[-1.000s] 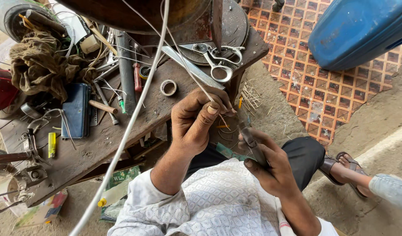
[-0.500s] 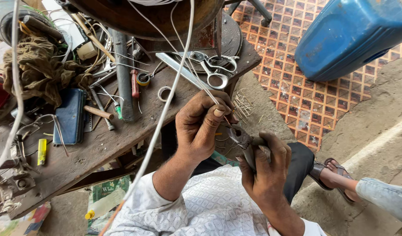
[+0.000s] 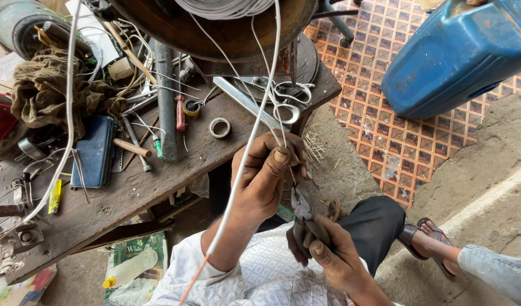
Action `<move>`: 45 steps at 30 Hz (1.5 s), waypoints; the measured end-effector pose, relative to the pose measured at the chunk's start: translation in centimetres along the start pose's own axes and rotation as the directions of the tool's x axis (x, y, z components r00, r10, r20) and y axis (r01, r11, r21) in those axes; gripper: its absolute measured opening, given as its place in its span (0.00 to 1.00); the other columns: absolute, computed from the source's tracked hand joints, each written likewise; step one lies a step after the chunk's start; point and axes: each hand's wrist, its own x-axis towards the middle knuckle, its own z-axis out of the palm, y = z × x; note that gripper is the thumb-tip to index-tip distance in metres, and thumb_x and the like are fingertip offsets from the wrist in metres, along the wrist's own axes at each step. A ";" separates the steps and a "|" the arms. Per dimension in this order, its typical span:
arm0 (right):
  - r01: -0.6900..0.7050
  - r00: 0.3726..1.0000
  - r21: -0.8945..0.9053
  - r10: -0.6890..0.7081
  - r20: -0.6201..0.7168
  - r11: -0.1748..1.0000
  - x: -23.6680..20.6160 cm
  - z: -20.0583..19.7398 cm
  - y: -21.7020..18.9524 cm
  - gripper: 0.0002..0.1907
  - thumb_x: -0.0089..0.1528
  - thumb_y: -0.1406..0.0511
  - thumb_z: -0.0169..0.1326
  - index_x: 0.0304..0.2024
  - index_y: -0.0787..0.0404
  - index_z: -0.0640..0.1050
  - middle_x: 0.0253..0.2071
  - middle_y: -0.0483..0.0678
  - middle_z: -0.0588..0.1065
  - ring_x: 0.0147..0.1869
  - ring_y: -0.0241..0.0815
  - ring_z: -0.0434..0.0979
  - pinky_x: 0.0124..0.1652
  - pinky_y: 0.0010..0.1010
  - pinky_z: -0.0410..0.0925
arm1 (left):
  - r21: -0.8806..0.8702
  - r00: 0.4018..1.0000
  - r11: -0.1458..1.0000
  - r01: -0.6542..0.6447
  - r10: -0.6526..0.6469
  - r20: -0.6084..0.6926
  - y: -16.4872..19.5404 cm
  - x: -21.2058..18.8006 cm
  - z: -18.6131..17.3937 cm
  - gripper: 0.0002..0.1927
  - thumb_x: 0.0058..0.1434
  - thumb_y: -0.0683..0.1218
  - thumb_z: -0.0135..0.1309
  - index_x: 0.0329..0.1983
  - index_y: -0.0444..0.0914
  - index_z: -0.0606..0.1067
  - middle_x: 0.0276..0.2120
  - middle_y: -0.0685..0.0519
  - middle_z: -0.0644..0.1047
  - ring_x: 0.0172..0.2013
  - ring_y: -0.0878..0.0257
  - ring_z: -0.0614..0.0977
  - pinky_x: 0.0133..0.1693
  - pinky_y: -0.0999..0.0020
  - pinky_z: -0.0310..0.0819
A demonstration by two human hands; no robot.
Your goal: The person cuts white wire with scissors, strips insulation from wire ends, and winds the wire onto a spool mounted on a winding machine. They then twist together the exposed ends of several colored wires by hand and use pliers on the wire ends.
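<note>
Weathered wood forms the cluttered tabletop [image 3: 158, 187], strewn with steel scissors [image 3: 283, 99], tape rolls and a crumpled olive rag [image 3: 51, 93]. Just off its edge, the left hand [image 3: 269, 175] curls shut, pinching a thin wire [image 3: 283, 136]. Below it, the right hand [image 3: 328, 255] closes around dark metal pliers [image 3: 303, 212], their tip at the wire.

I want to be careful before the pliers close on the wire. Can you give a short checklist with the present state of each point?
1. Right hand grips pliers: ok.
2. Left hand pinches thin wire: ok.
3. Plier tip right at left fingers, fingers safe: cannot tell.
4. Wire between plier tips: cannot tell.
5. White cable crosses the left hand, work unobstructed: not ok.
6. Scissors lie apart on bench: ok.
</note>
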 end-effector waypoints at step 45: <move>0.107 0.978 -0.907 -0.119 0.169 -0.407 22.6 1.7 3.2 0.19 0.59 0.54 0.64 0.45 0.59 0.82 0.59 0.55 0.68 0.61 0.55 0.66 0.57 0.50 0.63 | 0.982 0.931 0.024 0.188 0.315 -0.186 3.3 -4.5 -15.5 0.21 0.57 0.50 0.65 0.52 0.39 0.76 0.39 0.49 0.79 0.38 0.51 0.81 0.40 0.57 0.75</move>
